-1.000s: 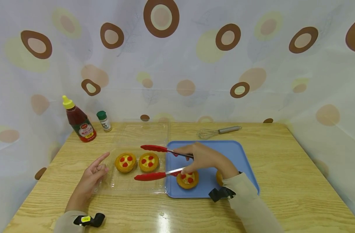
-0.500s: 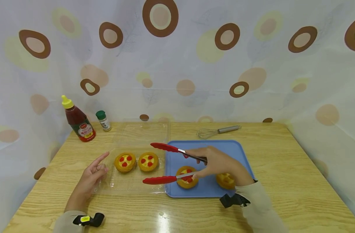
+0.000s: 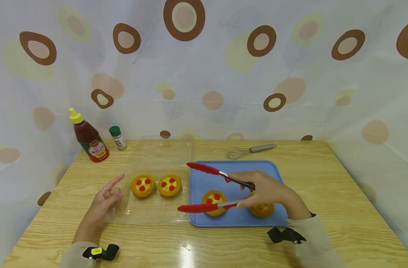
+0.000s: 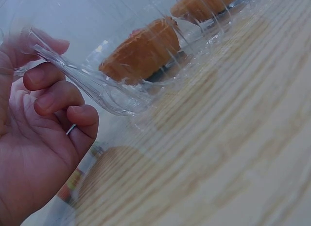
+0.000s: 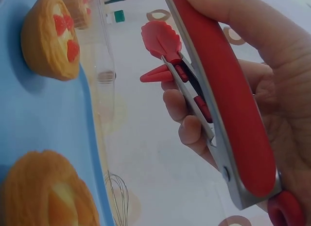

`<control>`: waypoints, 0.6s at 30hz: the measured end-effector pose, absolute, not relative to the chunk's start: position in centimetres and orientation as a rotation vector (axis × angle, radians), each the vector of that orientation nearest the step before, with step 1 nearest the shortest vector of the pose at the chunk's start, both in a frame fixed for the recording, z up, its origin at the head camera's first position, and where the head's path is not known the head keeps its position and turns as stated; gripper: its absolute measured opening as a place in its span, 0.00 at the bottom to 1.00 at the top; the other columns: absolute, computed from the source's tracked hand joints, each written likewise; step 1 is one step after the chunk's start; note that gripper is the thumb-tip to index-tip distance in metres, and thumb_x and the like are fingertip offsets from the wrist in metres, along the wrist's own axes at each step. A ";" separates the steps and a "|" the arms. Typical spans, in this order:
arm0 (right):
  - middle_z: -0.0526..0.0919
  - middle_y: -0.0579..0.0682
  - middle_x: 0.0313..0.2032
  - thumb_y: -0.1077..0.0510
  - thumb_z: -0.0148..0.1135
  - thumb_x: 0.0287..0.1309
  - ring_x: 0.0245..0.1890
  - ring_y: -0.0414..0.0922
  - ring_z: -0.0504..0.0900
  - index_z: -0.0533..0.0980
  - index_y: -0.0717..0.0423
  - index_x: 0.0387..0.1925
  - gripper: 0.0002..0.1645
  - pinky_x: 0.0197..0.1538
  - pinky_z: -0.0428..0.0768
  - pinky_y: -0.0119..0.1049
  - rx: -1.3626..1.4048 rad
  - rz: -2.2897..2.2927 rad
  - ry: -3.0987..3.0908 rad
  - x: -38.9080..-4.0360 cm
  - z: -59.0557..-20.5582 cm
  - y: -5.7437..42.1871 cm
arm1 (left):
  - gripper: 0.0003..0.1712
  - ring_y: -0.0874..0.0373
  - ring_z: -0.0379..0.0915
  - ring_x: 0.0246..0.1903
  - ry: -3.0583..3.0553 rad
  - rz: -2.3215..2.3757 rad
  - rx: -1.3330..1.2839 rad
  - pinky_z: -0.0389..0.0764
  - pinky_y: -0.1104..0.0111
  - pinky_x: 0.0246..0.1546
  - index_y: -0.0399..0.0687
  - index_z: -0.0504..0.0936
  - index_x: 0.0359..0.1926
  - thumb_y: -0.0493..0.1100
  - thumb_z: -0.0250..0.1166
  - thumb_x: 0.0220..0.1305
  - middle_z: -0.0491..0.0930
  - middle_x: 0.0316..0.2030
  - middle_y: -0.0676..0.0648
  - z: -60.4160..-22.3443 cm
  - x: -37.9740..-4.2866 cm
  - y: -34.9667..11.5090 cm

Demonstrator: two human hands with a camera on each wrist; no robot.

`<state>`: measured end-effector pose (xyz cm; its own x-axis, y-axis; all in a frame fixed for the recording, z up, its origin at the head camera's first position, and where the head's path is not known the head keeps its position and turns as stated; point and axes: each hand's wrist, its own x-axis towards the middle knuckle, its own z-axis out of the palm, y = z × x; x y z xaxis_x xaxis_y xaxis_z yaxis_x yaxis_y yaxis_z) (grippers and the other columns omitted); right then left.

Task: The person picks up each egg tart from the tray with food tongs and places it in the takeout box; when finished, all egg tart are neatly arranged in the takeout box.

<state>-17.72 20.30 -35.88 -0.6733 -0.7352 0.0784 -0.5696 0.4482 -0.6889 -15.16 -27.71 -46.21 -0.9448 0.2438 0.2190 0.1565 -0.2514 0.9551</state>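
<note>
My left hand (image 3: 103, 206) grips the left rim of an open clear plastic container (image 3: 157, 212), its index finger stretched along the edge. Inside are two egg tarts with red toppings, a left tart (image 3: 143, 185) and a right tart (image 3: 169, 185). My right hand (image 3: 269, 191) holds red-tipped tongs (image 5: 228, 104), spread wide with nothing between the tips, above a blue tray (image 3: 204, 182). On the tray sit a red-topped tart (image 3: 214, 195), partly behind the lower tong arm, and another tart (image 3: 261, 211), partly under the hand; its visible top looks plain yellow.
A whisk (image 3: 250, 150) lies behind the tray. At the back left stand a sauce bottle (image 3: 91, 141) with a yellow cap and a small green-capped shaker (image 3: 118, 138). The container's clear lid (image 3: 165, 152) lies folded back toward the patterned curtain (image 3: 214, 67).
My right hand has moved right with the tongs, from over the container's right side to over the tray, uncovering more of the right-hand tart. My left hand stays in place.
</note>
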 end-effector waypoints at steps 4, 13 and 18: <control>0.80 0.50 0.43 0.50 0.74 0.46 0.27 0.45 0.72 0.67 0.62 0.64 0.45 0.27 0.71 0.30 -1.147 -1.034 2.484 -17.4 -35.9 21.3 | 0.33 0.55 0.48 0.20 1.883 2.387 0.515 0.50 0.65 0.23 0.56 0.65 0.65 0.23 0.46 0.66 0.54 0.21 0.49 -46.3 -15.2 -27.8; 0.78 0.51 0.43 0.49 0.74 0.46 0.21 0.36 0.63 0.68 0.59 0.64 0.45 0.23 0.66 0.27 -1.136 -0.980 2.524 -16.7 -35.7 23.7 | 0.33 0.55 0.47 0.21 1.904 2.389 0.494 0.50 0.64 0.24 0.55 0.65 0.66 0.23 0.46 0.66 0.54 0.21 0.48 -46.2 -15.1 -27.8; 0.78 0.56 0.52 0.49 0.74 0.46 0.23 0.37 0.64 0.68 0.61 0.64 0.45 0.24 0.67 0.28 -1.160 -0.959 2.524 -16.3 -35.9 24.7 | 0.32 0.55 0.48 0.21 1.907 2.386 0.475 0.49 0.64 0.24 0.56 0.65 0.65 0.23 0.46 0.66 0.54 0.21 0.49 -46.1 -15.1 -27.7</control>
<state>-16.30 24.67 -35.88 -0.6711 -0.7368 0.0825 -0.6057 0.4807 -0.6341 -15.05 -27.73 -46.09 -0.9516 0.2281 0.2058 0.1506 -0.2378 0.9596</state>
